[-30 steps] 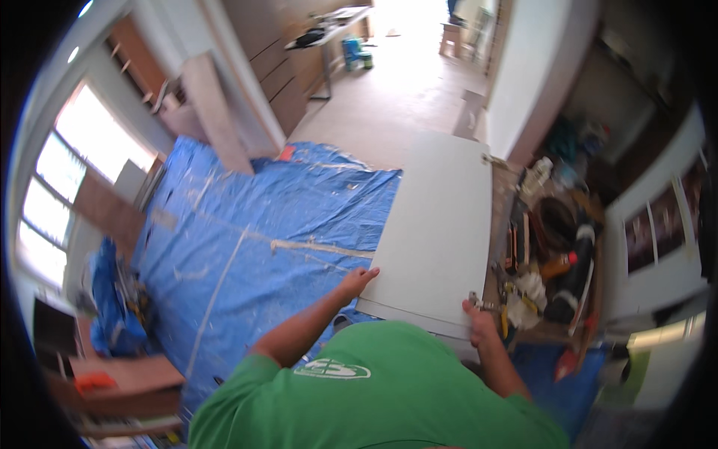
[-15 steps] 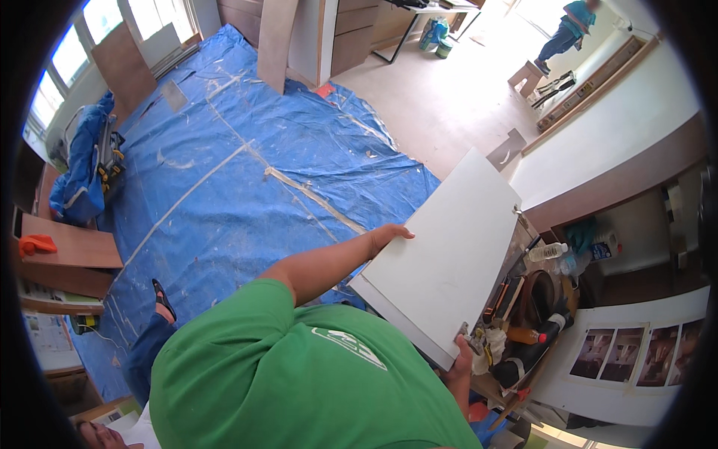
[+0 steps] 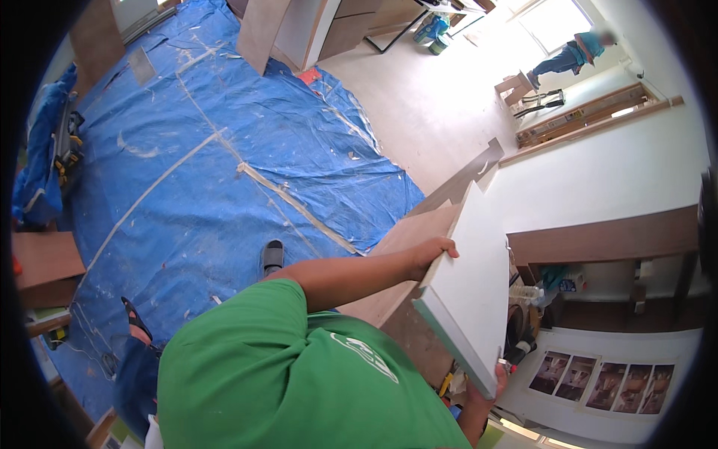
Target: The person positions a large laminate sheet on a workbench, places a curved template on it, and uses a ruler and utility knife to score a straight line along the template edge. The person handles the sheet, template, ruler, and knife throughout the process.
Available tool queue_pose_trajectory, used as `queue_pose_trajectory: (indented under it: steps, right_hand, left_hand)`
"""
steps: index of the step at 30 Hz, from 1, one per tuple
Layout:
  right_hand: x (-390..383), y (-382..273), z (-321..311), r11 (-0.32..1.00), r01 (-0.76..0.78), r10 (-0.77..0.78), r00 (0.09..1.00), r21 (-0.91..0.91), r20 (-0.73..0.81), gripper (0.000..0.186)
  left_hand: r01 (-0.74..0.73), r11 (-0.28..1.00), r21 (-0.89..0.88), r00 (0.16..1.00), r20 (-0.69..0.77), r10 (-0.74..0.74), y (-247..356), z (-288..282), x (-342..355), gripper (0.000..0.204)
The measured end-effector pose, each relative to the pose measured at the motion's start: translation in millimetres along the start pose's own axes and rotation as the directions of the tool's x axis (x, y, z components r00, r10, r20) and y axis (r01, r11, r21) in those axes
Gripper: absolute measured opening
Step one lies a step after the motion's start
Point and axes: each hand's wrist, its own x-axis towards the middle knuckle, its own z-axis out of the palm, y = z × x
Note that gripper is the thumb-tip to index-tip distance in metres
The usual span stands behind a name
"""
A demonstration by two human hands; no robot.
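A white panel (image 3: 475, 269) is tilted up steeply at my right front. My left hand (image 3: 432, 258) is closed over its left edge, thumb on the white face. Low on the right edge, beside a small metal fitting (image 3: 502, 363), my right hand (image 3: 488, 389) grips the panel, partly hidden by it. A brown board (image 3: 404, 232) shows beneath and left of the panel. Tools and bottles (image 3: 523, 299) crowd behind it, partly covered.
Blue taped sheeting (image 3: 157, 202) covers the floor; leaning boards (image 3: 93, 45) and a bagged pile (image 3: 41, 165) edge it. A white wall (image 3: 606, 172) rises at right. A person (image 3: 568, 56) stands by the far window; another's sandalled foot (image 3: 136, 322) is at lower left.
The white panel has gone from lying fairly flat to steeply tilted, shifting right and exposing the brown board. Both hands moved with it. My head view has swung toward the right.
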Motion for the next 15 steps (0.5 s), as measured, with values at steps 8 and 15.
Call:
queue_pose_trajectory:
  steps: [8, 15]
  right_hand:
    - [47.1, 14.8, 165.0, 0.997, -0.068, 0.069, 0.998, -0.047, 0.013, 0.070]
    - [141.3, 53.3, 236.8, 0.965, -0.256, 0.255, 0.967, 0.053, 0.019, 0.069]
  left_hand:
    - [-0.084, 0.995, -0.049, 0.993, -0.088, 0.080, 117.4, -18.5, -80.0, 0.055]
    - [-0.191, 0.981, -0.034, 0.944, -0.282, 0.174, 212.8, -54.3, -158.6, 0.066]
